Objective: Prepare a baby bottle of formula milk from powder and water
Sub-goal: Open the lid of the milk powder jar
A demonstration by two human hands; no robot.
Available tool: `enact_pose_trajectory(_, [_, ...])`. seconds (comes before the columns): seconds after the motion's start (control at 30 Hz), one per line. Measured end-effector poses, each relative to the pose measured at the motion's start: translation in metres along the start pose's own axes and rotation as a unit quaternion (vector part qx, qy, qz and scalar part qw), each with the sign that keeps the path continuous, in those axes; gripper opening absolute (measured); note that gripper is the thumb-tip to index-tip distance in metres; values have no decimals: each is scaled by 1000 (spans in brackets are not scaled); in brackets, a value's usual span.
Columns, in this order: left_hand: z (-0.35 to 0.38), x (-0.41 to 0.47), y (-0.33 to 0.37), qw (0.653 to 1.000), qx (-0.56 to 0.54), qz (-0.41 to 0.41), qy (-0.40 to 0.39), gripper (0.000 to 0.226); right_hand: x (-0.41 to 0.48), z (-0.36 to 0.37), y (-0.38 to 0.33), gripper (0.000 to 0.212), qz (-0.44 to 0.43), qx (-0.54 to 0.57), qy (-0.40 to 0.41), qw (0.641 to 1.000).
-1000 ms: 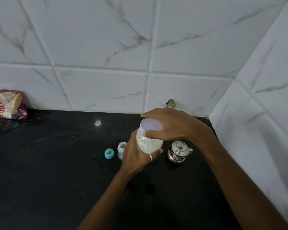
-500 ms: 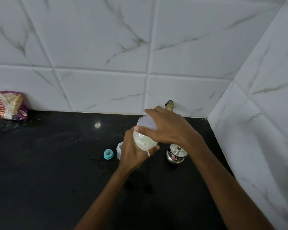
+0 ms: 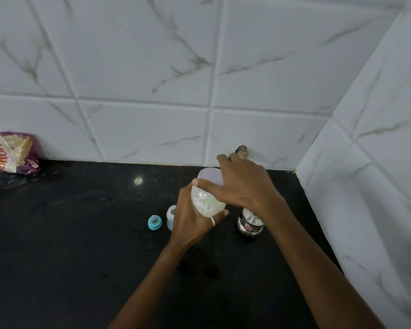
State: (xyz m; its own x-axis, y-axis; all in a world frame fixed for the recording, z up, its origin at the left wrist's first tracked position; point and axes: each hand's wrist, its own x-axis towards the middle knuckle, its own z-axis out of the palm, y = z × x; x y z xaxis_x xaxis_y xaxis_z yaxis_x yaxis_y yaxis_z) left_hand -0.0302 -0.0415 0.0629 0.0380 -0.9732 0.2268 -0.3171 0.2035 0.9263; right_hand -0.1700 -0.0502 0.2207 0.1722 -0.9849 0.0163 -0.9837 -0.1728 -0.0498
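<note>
A clear jar of white powder [image 3: 205, 202] with a pale lilac lid [image 3: 209, 176] is held above the black counter. My left hand [image 3: 190, 220] grips the jar's body from below and the left. My right hand [image 3: 243, 185] grips the lid from above, thumb along its rim. Behind my left hand stands the small baby bottle [image 3: 170, 216], mostly hidden. Its blue teat ring [image 3: 155, 222] lies on the counter just left of it. A small steel lidded pot [image 3: 249, 224] stands to the right, partly under my right wrist.
The black counter [image 3: 81, 245] ends at tiled walls behind and on the right. A crumpled food packet [image 3: 13, 151] leans at the back left. A small dark object [image 3: 241, 151] sits against the back wall behind my right hand.
The jar and both hands have shifted slightly left and down in view. My right hand has turned on the lid, its fingers spreading toward the back wall.
</note>
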Motion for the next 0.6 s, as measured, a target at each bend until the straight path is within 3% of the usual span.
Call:
enact_pose_trajectory(0.07, [1,0,0,1000,-1,2,-7,103,0,6,-6,81,-16,-12,14,1000])
enact_pose_trajectory(0.13, [1,0,0,1000,-2,7,-9,100,0,7,-3,64,-67,69,-41,995])
enact_pose_trajectory(0.23, [-2,-2,-1,1000,-3,5,-3,89,0,-2,8,72,-112,207,-125,964])
enact_pose_trajectory(0.3, [-3,-1,4,1000,-20,11,-5,80,-2,-2,11,73,-92,204,-100,969])
enact_pose_trajectory(0.37, [-3,-1,7,999,-45,19,-10,74,-3,-1,5,79,-39,125,-53,990])
enact_pose_trajectory(0.47, [-3,0,6,1000,-23,16,-9,84,-6,3,-10,80,-14,12,-14,1000])
enact_pose_trajectory(0.53, [-5,0,4,1000,4,12,-3,91,-6,6,-10,66,-60,68,-38,995])
enact_pose_trajectory(0.6, [-6,-2,2,1000,4,11,-7,89,-6,2,-3,71,-92,177,-105,974])
